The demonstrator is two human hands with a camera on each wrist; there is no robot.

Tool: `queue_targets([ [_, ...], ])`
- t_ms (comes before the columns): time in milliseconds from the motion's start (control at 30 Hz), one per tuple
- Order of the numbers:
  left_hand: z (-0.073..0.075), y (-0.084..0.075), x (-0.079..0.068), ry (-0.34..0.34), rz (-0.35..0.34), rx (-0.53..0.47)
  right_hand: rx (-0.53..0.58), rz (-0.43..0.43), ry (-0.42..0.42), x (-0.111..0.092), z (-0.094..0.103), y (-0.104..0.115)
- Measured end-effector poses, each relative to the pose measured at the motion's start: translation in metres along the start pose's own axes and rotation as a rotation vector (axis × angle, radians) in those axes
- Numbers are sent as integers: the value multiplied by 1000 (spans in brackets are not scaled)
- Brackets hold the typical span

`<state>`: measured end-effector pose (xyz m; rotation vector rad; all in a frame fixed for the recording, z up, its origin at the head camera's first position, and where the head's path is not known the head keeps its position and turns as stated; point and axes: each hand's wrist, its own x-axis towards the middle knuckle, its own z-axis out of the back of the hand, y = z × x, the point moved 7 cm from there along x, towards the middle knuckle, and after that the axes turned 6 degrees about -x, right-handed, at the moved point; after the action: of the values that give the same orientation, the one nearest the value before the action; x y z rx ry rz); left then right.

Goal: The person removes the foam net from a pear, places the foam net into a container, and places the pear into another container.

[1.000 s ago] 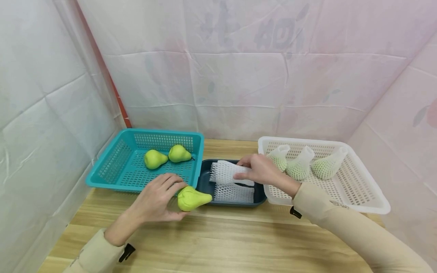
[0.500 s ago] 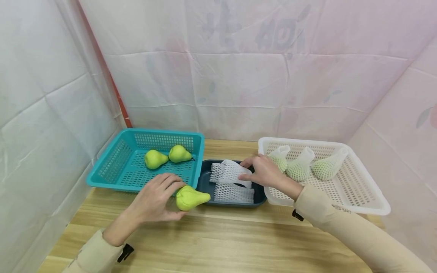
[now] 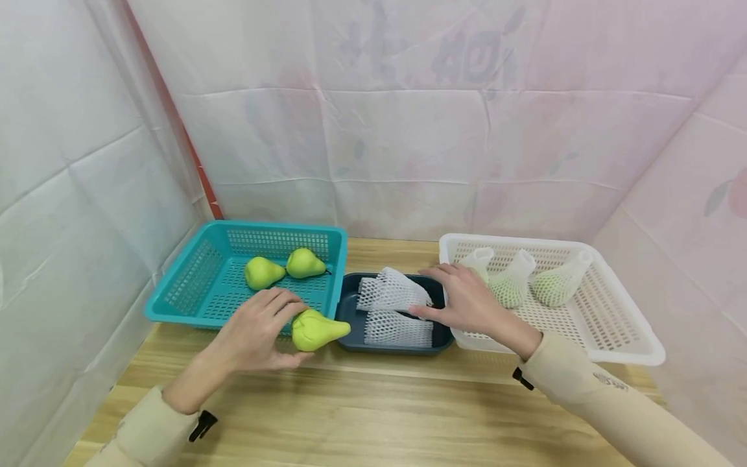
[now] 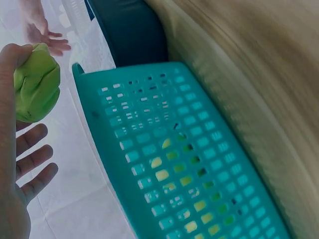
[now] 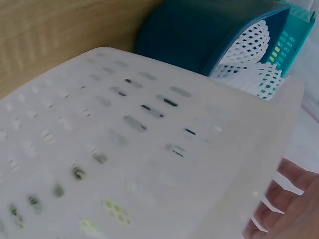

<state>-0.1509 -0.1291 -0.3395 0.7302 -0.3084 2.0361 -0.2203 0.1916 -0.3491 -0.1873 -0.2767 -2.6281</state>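
My left hand pinches a yellow-green pear by its wide, creased end, in front of the teal basket; its narrow end points right. In the left wrist view the thumb and fingertip hold the pear, with the other fingers spread apart. White foam fruit nets lie flat in the dark blue tray. Over the tray's right end, my right hand has its fingers extended, holding nothing; the thumb is close to the upper net. Whether it touches is unclear.
Two green pears lie in the teal basket. At right, a white basket holds several pears in foam nets, partly behind my right hand. Wood tabletop stretches in front; pale sheets hang around the back and sides.
My right hand has let go of the upper foam net, opened its fingers and drawn to the right; the net lies lower in the tray. The left hand shifted slightly left with the pear.
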Motion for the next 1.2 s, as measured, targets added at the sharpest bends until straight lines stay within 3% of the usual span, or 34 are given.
queue_targets([
  [467,8,28,2,96,4,42,-171,27,-127,-38,8,2],
  [933,8,63,6,209,16,97,-218,-19,-182,-74,3,-4],
  [1200,2,82,7,331,33,126,-231,-17,-236,-88,5,-5],
])
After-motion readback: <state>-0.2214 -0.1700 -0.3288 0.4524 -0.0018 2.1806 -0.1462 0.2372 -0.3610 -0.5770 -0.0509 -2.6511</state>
